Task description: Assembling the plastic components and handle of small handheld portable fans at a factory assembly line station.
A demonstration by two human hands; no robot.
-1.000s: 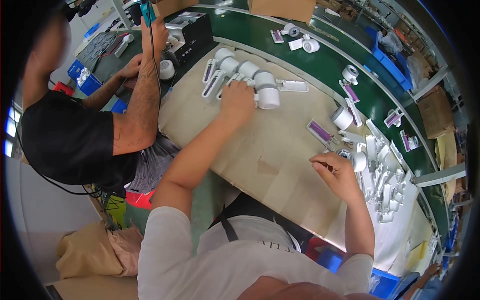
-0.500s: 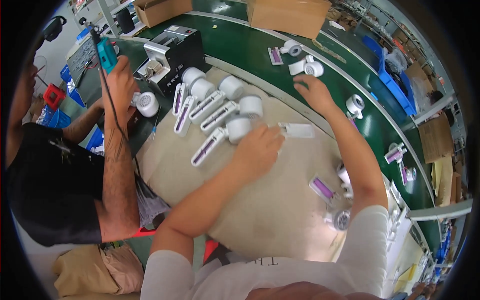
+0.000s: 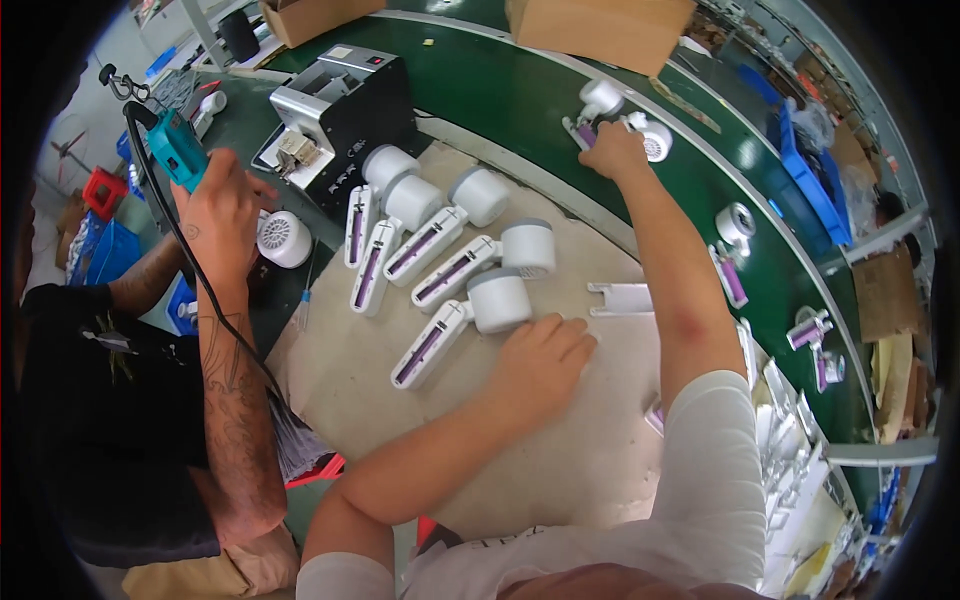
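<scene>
My right hand reaches far over the green belt. Its fingers close around a white handheld fan, whose handle is mostly covered by the hand. Touching that hand's far side is another fan with a purple insert in its handle. My left hand rests on the tan work board, fingers loosely bent and holding nothing. Just beyond it lies the nearest of several white fans, grouped with their purple-slotted handles toward me. A white trough-shaped handle shell lies right of my left hand.
A black and silver machine stands behind the fans. At left, a co-worker's hand holds a teal electric screwdriver near another fan. More fans sit along the curved belt. A cardboard box stands beyond.
My right hand has moved farther out and closed on a fan on the belt. My left hand has drawn away from the handle shell. The co-worker's screwdriver has shifted down and left.
</scene>
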